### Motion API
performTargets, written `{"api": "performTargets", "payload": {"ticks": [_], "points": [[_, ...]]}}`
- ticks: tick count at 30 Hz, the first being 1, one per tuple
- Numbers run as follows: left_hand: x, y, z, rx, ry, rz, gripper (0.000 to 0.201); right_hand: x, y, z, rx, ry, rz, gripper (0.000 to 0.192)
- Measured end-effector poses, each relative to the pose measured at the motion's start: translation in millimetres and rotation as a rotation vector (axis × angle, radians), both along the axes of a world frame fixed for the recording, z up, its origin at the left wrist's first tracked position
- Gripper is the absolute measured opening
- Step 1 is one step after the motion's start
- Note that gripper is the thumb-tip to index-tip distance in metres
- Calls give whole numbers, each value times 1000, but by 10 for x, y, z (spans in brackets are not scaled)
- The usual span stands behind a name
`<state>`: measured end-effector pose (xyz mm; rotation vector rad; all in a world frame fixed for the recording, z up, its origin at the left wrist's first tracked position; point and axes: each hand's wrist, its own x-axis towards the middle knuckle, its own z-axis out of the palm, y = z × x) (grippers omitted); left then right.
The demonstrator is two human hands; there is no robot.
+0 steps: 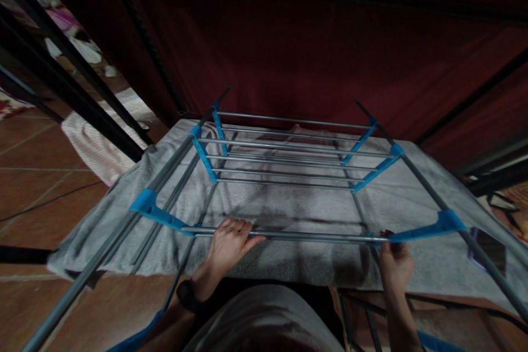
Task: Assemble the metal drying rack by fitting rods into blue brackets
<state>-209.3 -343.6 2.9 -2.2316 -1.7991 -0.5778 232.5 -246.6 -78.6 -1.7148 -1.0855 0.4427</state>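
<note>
A grey metal drying rack (289, 176) with bright blue plastic joints stands over a grey cloth (284, 253) spread on the floor. My left hand (229, 245) rests under the rack's nearest rail (305, 237), fingers curled up against it. My right hand (395, 264) grips the same rail at its right end, beside a blue corner joint (433, 228). A dark band sits on my left wrist.
A dark red curtain or wall (313, 44) closes off the back. Black metal bars (61, 60) slant across the left, with a pale striped cloth (99, 137) on the brown tiled floor (37, 176). A dark flat object (489, 247) lies on the grey cloth at right.
</note>
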Motion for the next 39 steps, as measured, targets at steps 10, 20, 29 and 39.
{"api": "performTargets", "payload": {"ticks": [10,20,29,39], "points": [[-19,32,62,37,48,-22,43,-38,-14,58,-4,-15,-21,59],[-19,3,-56,45,24,-18,40,20,11,-15,-10,-33,-16,57],[-44,10,-166,69,12,-8,45,40,5,-48,-31,-46,-9,62],[-68,18,-160,51,-24,-26,43,48,0,-51,-56,-62,-33,60]]}}
